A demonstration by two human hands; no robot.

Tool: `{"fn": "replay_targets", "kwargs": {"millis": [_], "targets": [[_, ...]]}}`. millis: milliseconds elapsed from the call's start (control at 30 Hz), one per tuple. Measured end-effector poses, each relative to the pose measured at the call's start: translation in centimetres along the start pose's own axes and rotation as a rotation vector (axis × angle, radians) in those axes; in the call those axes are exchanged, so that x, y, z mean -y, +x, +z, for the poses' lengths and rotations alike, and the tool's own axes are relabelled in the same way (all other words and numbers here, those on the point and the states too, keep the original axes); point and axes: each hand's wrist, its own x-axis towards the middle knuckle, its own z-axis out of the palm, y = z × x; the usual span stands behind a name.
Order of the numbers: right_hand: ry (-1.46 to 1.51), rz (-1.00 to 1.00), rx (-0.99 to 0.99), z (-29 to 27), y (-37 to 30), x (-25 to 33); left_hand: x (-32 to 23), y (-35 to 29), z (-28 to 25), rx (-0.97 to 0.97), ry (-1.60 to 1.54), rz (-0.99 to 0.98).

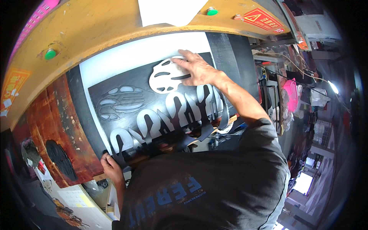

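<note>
A pale, rounded cutting die [163, 82] with several slots lies on a black sheet [140, 74]. My right hand [199, 71] grips the die's right side, fingers over its top and thumb near a slot. To its left, a slotted outline [124, 101] of similar shape marks the sheet. Along the near part of the sheet runs a row of arched cut-out openings [147, 119], with the pale surface showing through. At the lower left, my left hand [111, 166] pinches the corner of the black sheet. Under the sheet is a white cutting board [143, 50].
A yellow machine beam [111, 25] spans the far side, with green buttons [50, 54] and a warning label [262, 19]. White paper [168, 11] hangs over it. Left stands a worn reddish-brown board [57, 126] bearing a black oval piece [61, 159]. Bright pink material [290, 96] hangs at right.
</note>
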Motion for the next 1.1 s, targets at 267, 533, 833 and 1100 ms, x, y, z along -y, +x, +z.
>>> {"fn": "replay_targets", "kwargs": {"millis": [267,533,833,1100], "targets": [[0.131,0.952,-0.129,3.0,-13.7,-5.0,-1.5,-0.7,0.4,0.030,0.120,-0.086],[0.149,1.011,-0.281,12.1,-20.8,-1.6,-1.5,0.0,0.4,0.072,0.262,0.226],[0.085,0.955,-0.003,6.2,-20.9,1.0,-2.0,-0.8,-2.4,0.114,0.377,0.183],[0.045,0.230,-0.139,1.2,-5.3,0.4,-9.1,4.7,1.4,0.046,-0.003,0.532]]}}
